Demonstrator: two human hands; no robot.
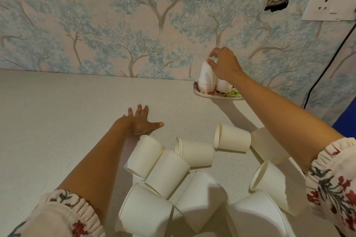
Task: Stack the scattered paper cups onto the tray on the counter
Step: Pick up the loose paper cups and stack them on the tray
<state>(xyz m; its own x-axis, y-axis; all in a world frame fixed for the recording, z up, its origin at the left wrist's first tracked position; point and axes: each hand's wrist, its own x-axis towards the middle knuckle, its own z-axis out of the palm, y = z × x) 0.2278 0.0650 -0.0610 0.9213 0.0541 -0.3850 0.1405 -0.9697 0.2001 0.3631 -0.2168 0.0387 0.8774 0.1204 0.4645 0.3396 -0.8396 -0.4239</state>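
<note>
The right hand (pixel 224 64) reaches to the far side of the counter (pixel 57 121) and pinches the top of the taller stack of cups (pixel 206 78), thumb and fingertips closed on the upturned base of the uppermost cup; that stack stands upside down on the floral tray (pixel 204 93) close to the wall, touching a shorter stack (pixel 223 85) just beside it, which the wrist partly hides; the left hand (pixel 140 121) lies open and flat on the counter, fingers spread, holding nothing, just beyond the nearest of the loose cups (pixel 232 137); these still lie on their sides in a jumble near the person, several leaning on one another, so most of the job looks undone; the chief risk is at the stack itself: if the top cup is not seated square, a release would leave it tilted, and the narrow column could lean into its neighbour or topple off the tray, whose rim looks shallow; pressing down too hard could wedge or crease the thin paper; drawing the hand away with a finger caught on the base could lift the cup again or drag the whole stack; the right forearm passes above the scattered cups, so a low return sweep could knock them rolling toward the counter's edge; the left hand, so near the pile, could nudge it likewise
</note>
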